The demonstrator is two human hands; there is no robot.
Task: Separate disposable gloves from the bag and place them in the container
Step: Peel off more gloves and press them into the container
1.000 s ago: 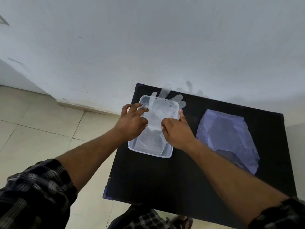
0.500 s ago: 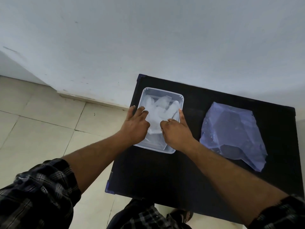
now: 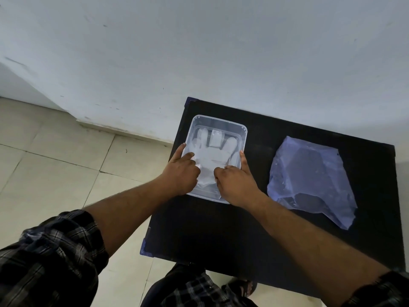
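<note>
A clear rectangular plastic container (image 3: 218, 119) sits at the far left of a black table (image 3: 221, 231). Inside it a translucent disposable glove (image 3: 213, 155) lies flat, its fingers spread toward the wall. My left hand (image 3: 180, 173) rests on the container's left side, its curled fingertips on the glove's lower left edge. My right hand (image 3: 235, 185) is at the near right corner, thumb along the right rim and fingertips pinched on the glove's lower right edge. A crumpled bluish plastic bag (image 3: 309, 173) lies to the right, apart from both hands.
The table stands against a white wall (image 3: 199, 52). Beige floor tiles (image 3: 55, 162) lie to its left. My legs and a sandalled foot (image 3: 241, 286) show under the table's near edge.
The glove, which stuck out over the container's far rim, now lies flat inside it. Both hands have slid back toward the near end of the container.
</note>
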